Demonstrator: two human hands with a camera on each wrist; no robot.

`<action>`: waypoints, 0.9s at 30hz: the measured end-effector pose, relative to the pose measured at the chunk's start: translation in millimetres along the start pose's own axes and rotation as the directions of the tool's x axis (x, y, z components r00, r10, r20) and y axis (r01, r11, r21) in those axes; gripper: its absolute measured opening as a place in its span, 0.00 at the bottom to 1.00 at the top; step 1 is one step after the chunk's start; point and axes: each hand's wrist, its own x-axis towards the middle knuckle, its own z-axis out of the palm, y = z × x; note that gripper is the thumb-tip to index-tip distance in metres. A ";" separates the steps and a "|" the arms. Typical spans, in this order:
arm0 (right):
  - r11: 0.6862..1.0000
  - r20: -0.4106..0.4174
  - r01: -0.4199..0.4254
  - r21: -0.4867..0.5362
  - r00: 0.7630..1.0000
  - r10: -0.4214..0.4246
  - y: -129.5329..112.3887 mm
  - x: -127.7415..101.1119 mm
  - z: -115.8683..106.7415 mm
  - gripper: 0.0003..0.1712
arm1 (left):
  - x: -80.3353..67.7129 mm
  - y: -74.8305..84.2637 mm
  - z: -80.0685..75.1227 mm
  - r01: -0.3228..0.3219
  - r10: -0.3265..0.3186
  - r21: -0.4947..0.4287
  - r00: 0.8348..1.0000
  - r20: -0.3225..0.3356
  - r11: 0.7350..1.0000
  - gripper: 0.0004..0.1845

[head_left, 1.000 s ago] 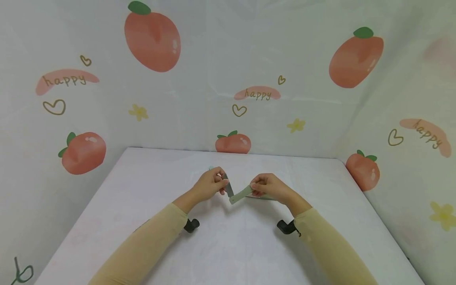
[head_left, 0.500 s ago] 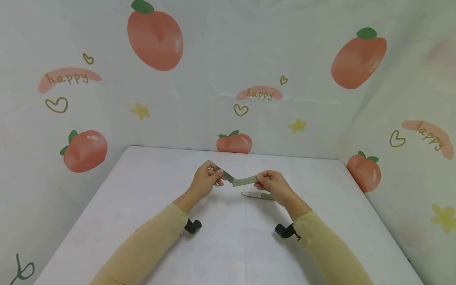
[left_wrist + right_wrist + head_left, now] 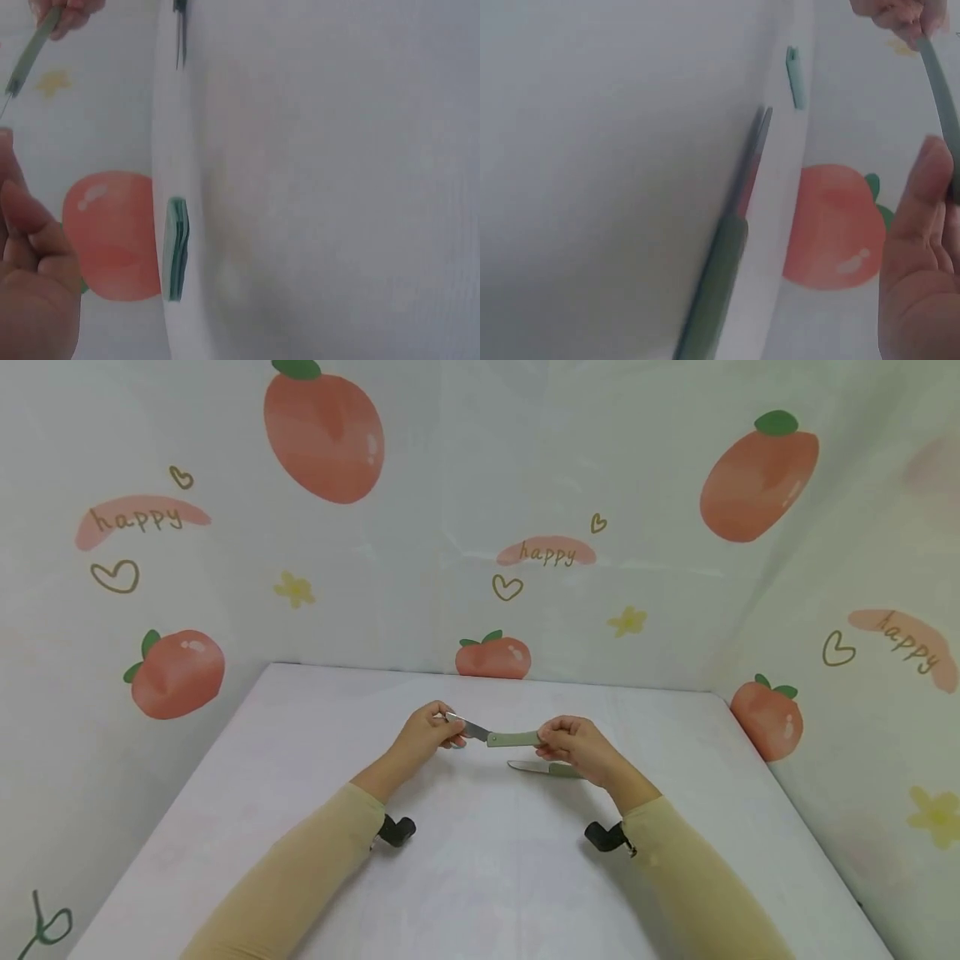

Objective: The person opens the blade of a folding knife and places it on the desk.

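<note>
Centrally, above tabletop (image 3: 225, 793), folding knife (image 3: 495, 737) held nearly straight. Blade tip pinched by left hand (image 3: 426, 739), partly hidden by fingertips; green handle end gripped in curled fingers of right hand (image 3: 577, 750). Second green-handled knife (image 3: 543, 768) lies on tabletop just behind right hand, handle end cut off by it. Small teal item (image 3: 176, 247) near far edge, too blurred to identify.

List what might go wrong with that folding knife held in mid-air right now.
The left hand pinches the bare blade of the folding knife, so a slip may cut the fingers. The right hand grips only the handle's far end; it might drop onto the second knife lying on the table below.
</note>
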 end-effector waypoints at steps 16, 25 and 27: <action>0.962 0.168 -0.021 -0.271 0.983 0.069 -5.1 -1.7 -9.4 0.09 | 0.1 3.7 -17.9 0.117 -0.130 0.066 0.960 0.249 0.991 0.13; 0.981 -0.001 0.025 -0.192 1.000 -0.025 -4.1 -0.5 -1.8 0.10 | -0.6 5.9 -9.3 0.079 -0.072 -0.048 0.988 0.137 0.996 0.12; 0.987 -0.030 0.038 -0.155 0.999 -0.043 -4.5 -0.5 -0.8 0.09 | -1.5 6.2 -6.8 0.083 -0.075 -0.082 0.992 0.099 0.993 0.12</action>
